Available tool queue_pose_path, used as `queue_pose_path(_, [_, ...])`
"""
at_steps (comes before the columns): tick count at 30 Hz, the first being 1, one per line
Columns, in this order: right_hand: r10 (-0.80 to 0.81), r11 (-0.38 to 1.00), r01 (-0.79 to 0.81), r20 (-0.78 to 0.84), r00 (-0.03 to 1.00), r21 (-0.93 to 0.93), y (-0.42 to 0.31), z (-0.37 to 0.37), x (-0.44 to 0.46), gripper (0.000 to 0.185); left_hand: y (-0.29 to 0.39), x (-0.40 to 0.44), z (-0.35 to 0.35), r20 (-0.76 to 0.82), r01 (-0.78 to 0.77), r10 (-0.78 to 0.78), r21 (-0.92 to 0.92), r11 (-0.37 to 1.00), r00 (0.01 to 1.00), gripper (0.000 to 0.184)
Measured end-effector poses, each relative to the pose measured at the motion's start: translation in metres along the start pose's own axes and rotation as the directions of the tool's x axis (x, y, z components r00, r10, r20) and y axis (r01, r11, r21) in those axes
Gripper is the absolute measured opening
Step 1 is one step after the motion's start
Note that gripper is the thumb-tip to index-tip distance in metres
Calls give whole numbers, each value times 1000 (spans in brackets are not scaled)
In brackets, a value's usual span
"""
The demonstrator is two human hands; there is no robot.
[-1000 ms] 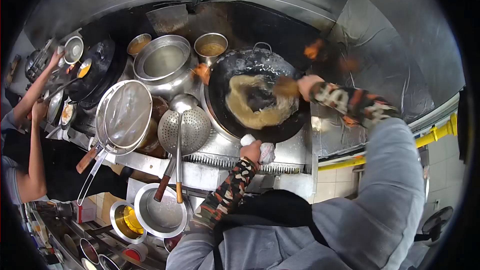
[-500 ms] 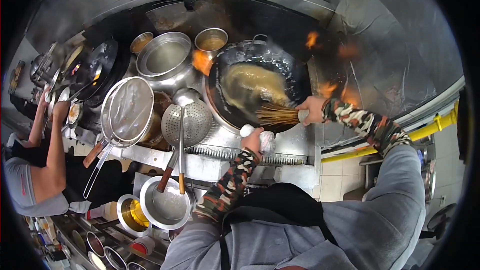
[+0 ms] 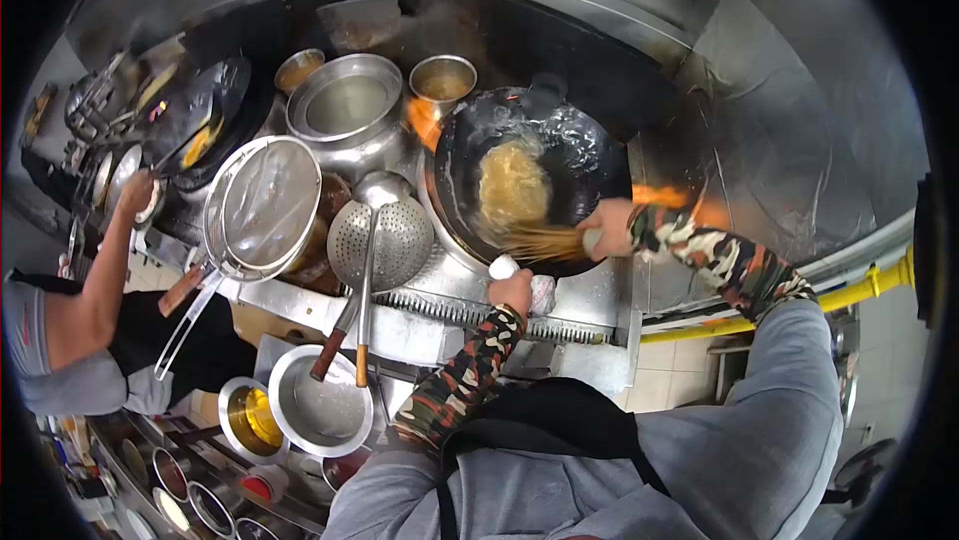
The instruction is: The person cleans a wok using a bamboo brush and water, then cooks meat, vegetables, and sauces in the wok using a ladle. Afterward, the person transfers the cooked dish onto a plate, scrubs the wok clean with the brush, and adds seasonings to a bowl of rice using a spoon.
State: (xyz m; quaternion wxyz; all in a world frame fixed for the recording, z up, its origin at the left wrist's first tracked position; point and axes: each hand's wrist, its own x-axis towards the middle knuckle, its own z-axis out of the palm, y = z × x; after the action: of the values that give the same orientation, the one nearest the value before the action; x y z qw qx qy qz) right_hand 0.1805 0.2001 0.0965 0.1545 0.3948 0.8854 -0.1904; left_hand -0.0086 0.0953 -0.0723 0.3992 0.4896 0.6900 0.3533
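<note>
My right hand (image 3: 610, 228) is closed around the bound end of a bamboo wok brush (image 3: 544, 242). Its bristles, a little blurred, reach into the near side of a black wok (image 3: 589, 155) on the burner. Cloudy, brownish water (image 3: 514, 183) swirls in the wok's left and middle part. At the wok's near rim, my left hand (image 3: 511, 291) grips a white cloth (image 3: 542, 292); whatever the cloth wraps is hidden. Flames (image 3: 425, 122) rise at the wok's left side, and more flames (image 3: 664, 196) show to its right.
Left of the wok stand a large steel pot (image 3: 347, 98) and a small pot (image 3: 443, 78). A perforated skimmer (image 3: 380, 245), a ladle (image 3: 384, 190) and a mesh strainer (image 3: 265, 208) lie nearer. Below is a steel basin (image 3: 283, 395). Another person's arm (image 3: 112, 250) works at a second wok (image 3: 225, 115).
The brush has shifted slightly left and down in the wok. The brownish water has gathered into a smaller, rounder patch. My left hand stays on the cloth. The camera view has shifted slightly.
</note>
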Motion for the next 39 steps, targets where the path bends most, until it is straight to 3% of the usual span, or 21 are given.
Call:
queue_pose_path(1, [97,994,-93,73,993,-58,12,-13,12,47,-2,-4,-1,53,-272,268,258,927,962,16])
queue_pose_path(3, [276,961,-276,78,958,-15,40,-21,71,53,-7,-4,7,40,-225,224,298,928,974,17])
queue_pose_path(6, [507,792,-441,-52,861,422,34,-31,133,62,-16,0,20,26,42,-38,-145,989,999,17])
queue_pose_path(8, [583,724,-499,-36,812,477,-4,-21,121,68,-9,-2,16,44,108,-101,-209,972,994,17])
queue_pose_path(11, [362,932,-363,-52,931,-9,-29,-11,68,65,-5,-8,1,61,-70,73,-52,996,995,18])
queue_pose_path(12, [233,972,-233,115,966,-15,-21,-25,52,63,-4,-9,1,61,-7,13,-102,995,998,20])
queue_pose_path(14, [199,964,-160,179,963,-212,-32,-55,43,56,8,-5,1,69,336,-329,-236,912,942,35])
queue_pose_path(17, [329,929,-364,314,891,60,72,-23,123,51,14,-7,-3,109,437,-425,-321,840,898,49])
queue_pose_path(19, [523,853,-513,-163,837,99,29,-25,133,47,2,-2,6,78,356,-348,-264,896,934,48])
queue_pose_path(21, [565,822,-564,-225,794,72,8,0,120,45,1,-2,3,194,459,-416,-418,784,888,50])
queue_pose_path(23, [304,950,-308,-68,950,-51,-9,-11,67,41,4,-3,2,172,456,-425,-434,777,889,49])
queue_pose_path(24, [408,905,-404,0,913,-135,-31,-27,42,41,4,-5,2,152,461,-443,-452,764,883,49])
queue_pose_path(25, [366,922,-336,153,918,-192,-17,-39,29,47,2,-6,4,157,462,-441,-447,766,884,49])
queue_pose_path(27, [595,728,-524,26,804,-442,40,-21,50,54,-3,-2,5,142,364,-336,-296,883,931,49])
queue_pose_path(28, [545,671,-552,-175,820,-494,57,-35,58,30,9,-7,-5,137,347,-319,-327,879,938,48])
queue_pose_path(30, [564,718,-632,-289,773,-290,82,-53,100,11,10,-8,-2,173,472,-449,-486,735,877,45])
queue_pose_path(33, [548,801,-599,-398,736,-5,49,-1,139,21,27,-10,-11,186,485,-465,-539,688,866,46])
queue_pose_path(35, [527,830,-554,-235,817,-65,0,5,102,20,27,-19,-11,187,484,-461,-527,698,868,47])
queue_pose_path(37, [326,940,-328,-37,945,-99,-14,-13,41,25,0,-7,0,252,422,-339,-520,742,907,46])
queue_pose_path(38, [272,954,-263,46,961,-144,-10,-26,24,27,-12,-3,3,198,200,-147,-285,937,969,43])
queue_pose_path(39, [257,951,-234,96,962,-201,3,-38,15,29,-10,-2,9,177,462,-429,-427,777,886,42])
